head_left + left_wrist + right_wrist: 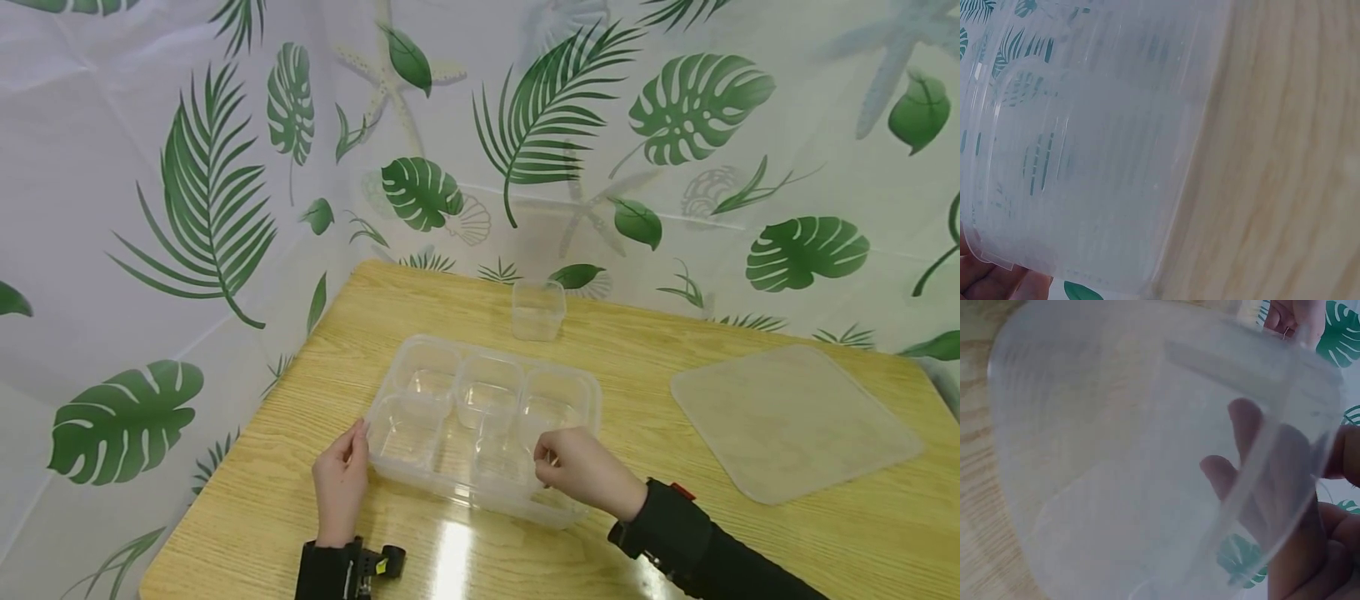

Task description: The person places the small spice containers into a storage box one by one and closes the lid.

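A large clear plastic box lies on the table, with several small clear containers inside in two rows. My left hand holds its front left corner; in the left wrist view, fingertips grip its rim from below. Over the box's front right part, my right hand pinches a small clear container by its edge. The right wrist view shows fingers through the transparent plastic. Reflections and overlapping clear walls hide the exact contact.
Another small clear container stands behind the box. A flat translucent lid lies on the wooden table to the right. Leaf-patterned cloth hangs behind and left of the table.
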{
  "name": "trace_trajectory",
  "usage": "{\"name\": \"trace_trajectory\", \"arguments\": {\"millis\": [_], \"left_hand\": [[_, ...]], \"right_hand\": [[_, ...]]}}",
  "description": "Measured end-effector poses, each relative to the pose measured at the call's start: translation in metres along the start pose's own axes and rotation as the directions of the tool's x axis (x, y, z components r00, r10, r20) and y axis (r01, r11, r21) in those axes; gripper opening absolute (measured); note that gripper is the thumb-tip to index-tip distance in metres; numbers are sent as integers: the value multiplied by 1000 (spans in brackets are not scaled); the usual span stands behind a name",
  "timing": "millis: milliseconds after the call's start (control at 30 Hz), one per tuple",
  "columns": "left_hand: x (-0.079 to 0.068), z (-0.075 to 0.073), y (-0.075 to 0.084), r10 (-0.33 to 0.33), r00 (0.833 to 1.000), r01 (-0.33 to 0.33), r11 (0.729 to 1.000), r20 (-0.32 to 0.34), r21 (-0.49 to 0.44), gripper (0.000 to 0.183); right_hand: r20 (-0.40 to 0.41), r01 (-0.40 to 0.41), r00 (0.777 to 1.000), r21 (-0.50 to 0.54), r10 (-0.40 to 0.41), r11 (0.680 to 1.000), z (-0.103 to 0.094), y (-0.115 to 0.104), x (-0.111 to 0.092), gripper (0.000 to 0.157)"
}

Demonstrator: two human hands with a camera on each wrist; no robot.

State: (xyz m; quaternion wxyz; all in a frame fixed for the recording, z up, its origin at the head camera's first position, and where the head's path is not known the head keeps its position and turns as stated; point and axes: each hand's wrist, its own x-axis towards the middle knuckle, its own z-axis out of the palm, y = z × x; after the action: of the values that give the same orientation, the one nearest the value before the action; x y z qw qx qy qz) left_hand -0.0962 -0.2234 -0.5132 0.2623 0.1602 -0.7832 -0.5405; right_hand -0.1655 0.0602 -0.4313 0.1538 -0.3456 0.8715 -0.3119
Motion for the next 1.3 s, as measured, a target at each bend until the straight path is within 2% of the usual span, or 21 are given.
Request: {"name": "trace_trajectory", "arguments": {"millis": [133, 400, 767, 867, 933, 1067, 1167, 1300], "left_hand": [[0, 0, 1, -6, 1000, 6, 1000, 2, -7, 36], [0, 1, 0, -18, 1000, 18, 1000, -11, -4, 34], [0, 1, 0, -9, 1000, 9, 1000, -11, -10, 36], [0, 1, 1, -23, 1000, 22, 999, -6, -23, 35], [0, 1, 1, -27, 1000, 27, 999, -2, -25, 35], [0, 1, 2, -28, 1000, 28, 999, -3, -22, 35], [-1, 0, 2, -21, 1000, 21, 1000, -4, -16, 36], [0, 0, 1, -16, 1000, 16, 1000, -4, -12, 36]], "right_hand": [[24, 28, 999, 6, -28, 1000, 3, 3, 1, 13], [63, 17, 998, 46, -20, 999, 9, 5, 3, 14], [62, 70, 995, 78, -75, 995, 13, 14, 4, 17], [78, 11, 997, 113, -20, 994, 10, 12, 2, 20], [81, -80, 994, 151, 68, 985, 6, 8, 0, 28], [53, -176, 984, 202, 169, 963, 2, 6, -3, 44], [45, -200, 980, 213, 195, 956, 1, 8, -2, 49], [54, -189, 982, 209, 181, 960, 1, 8, -1, 50]]}}
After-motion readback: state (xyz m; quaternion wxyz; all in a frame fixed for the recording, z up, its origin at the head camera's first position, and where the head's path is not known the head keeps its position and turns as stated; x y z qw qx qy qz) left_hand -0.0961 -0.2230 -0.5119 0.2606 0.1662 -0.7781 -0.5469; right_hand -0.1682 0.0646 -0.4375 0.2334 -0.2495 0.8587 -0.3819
